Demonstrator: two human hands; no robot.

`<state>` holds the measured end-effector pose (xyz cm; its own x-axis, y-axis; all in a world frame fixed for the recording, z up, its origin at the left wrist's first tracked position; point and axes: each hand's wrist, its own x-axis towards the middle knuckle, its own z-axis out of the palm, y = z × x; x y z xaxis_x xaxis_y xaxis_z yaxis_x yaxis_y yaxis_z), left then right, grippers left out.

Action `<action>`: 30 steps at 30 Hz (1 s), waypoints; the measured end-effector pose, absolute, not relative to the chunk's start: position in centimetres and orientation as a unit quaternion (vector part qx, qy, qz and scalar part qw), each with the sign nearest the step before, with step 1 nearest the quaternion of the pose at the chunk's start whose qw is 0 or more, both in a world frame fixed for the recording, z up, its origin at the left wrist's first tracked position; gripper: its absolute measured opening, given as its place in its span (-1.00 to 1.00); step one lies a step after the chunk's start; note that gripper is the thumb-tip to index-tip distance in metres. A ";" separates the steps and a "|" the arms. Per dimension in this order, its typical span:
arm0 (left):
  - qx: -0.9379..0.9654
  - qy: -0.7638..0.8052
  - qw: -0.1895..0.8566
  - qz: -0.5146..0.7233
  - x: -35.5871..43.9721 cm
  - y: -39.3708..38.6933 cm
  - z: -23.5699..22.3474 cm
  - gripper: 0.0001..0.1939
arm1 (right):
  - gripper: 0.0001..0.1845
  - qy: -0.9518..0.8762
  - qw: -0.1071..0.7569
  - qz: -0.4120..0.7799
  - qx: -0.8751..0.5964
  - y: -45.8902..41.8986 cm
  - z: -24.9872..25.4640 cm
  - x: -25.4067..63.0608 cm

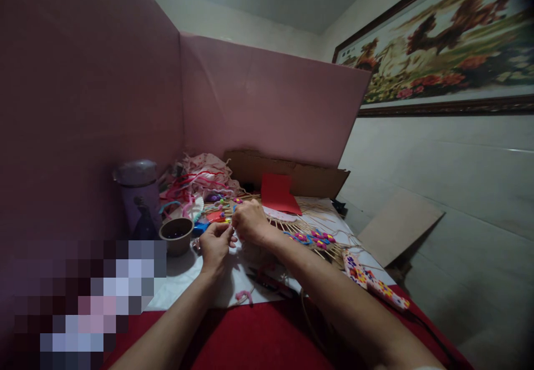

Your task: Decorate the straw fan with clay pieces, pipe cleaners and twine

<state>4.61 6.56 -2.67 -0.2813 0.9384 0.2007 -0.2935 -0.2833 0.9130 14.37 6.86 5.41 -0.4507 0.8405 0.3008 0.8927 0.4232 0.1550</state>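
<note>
Over the white sheet, my left hand (214,247) and my right hand (250,222) meet fingertip to fingertip. Both are closed in a pinch. Whatever sits between the fingers is too small and too hidden to name. Right of my hands, partly behind my right forearm, lies a fan-like spread of thin sticks (287,225), with pink and yellow flowers (321,239) on a blue winding strip. Red paper (278,192) stands behind it. Closer to me are a curled pink fuzzy piece (244,296) and a dark tool (271,284), partly covered by my right forearm.
A cup of dark liquid (177,236) stands beside my left hand, with a lilac tumbler (139,197) behind. Pink cloth and fuzzy strips (206,172) are heaped at the back. A flower-patterned object (371,281) with a black cord lies right. Pink panels (267,97) wall the back and left.
</note>
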 end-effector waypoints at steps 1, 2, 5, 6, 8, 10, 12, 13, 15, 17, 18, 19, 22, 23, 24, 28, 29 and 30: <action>0.401 0.401 0.445 0.693 4.6 6.5 -2.7 -0.60 | -0.81 -0.839 0.089 -0.146 -0.517 6.8 5.4 14.4; 0.400 0.401 0.445 0.694 4.6 6.5 -2.6 -0.60 | -0.81 -0.838 0.089 -0.145 -0.518 6.8 5.5 14.4; 0.397 0.401 0.445 0.695 4.6 6.4 -2.5 -0.60 | -0.82 -0.837 0.090 -0.140 -0.522 6.8 5.5 14.4; 0.396 0.400 0.446 0.696 4.6 6.4 -2.5 -0.60 | -0.82 -0.836 0.090 -0.138 -0.523 6.8 5.5 14.5; 0.395 0.400 0.446 0.696 4.6 6.2 -2.4 -0.59 | -0.82 -0.835 0.092 -0.134 -0.526 6.8 5.5 14.5; 0.395 0.402 0.446 0.696 4.6 6.1 -2.4 -0.58 | -0.82 -0.833 0.094 -0.132 -0.529 6.8 5.5 14.6; 0.396 0.406 0.447 0.692 4.6 6.0 -2.3 -0.57 | -0.83 -0.832 0.095 -0.129 -0.531 6.8 5.5 14.6; 0.397 0.408 0.447 0.689 4.6 6.0 -2.3 -0.57 | -0.83 -0.832 0.095 -0.127 -0.532 6.8 5.5 14.7; 0.397 0.415 0.445 0.687 4.6 6.0 -2.3 -0.60 | -0.83 -0.831 0.097 -0.124 -0.534 6.8 5.5 14.7; 0.393 0.435 0.429 0.687 4.5 6.0 -2.4 -0.64 | -0.82 -0.829 0.099 -0.120 -0.538 6.8 5.5 14.8; 0.391 0.448 0.417 0.687 4.4 6.1 -2.5 -0.66 | -0.82 -0.828 0.101 -0.118 -0.539 6.8 5.4 14.8; 0.389 0.461 0.406 0.686 4.4 6.2 -2.5 -0.68 | -0.81 -0.827 0.102 -0.116 -0.541 6.8 5.4 14.8; 0.389 0.481 0.387 0.684 4.3 6.4 -2.8 -0.74 | -0.80 -0.826 0.108 -0.110 -0.542 6.7 5.5 14.8; 0.389 0.483 0.384 0.684 4.3 6.5 -2.9 -0.76 | -0.81 -0.826 0.110 -0.109 -0.542 6.7 5.5 14.7; 0.391 0.485 0.380 0.684 4.3 6.6 -3.0 -0.78 | -0.82 -0.826 0.112 -0.107 -0.542 6.6 5.6 14.7; 0.390 0.498 0.353 0.690 4.2 6.9 -3.2 -0.83 | -0.81 -0.827 0.130 -0.100 -0.538 6.1 6.2 14.9; 0.387 0.504 0.341 0.693 4.1 6.9 -3.3 -0.83 | -0.80 -0.826 0.140 -0.100 -0.537 5.9 6.5 15.0; 0.382 0.510 0.328 0.697 4.1 7.0 -3.3 -0.83 | -0.77 -0.824 0.152 -0.101 -0.536 5.7 6.9 15.3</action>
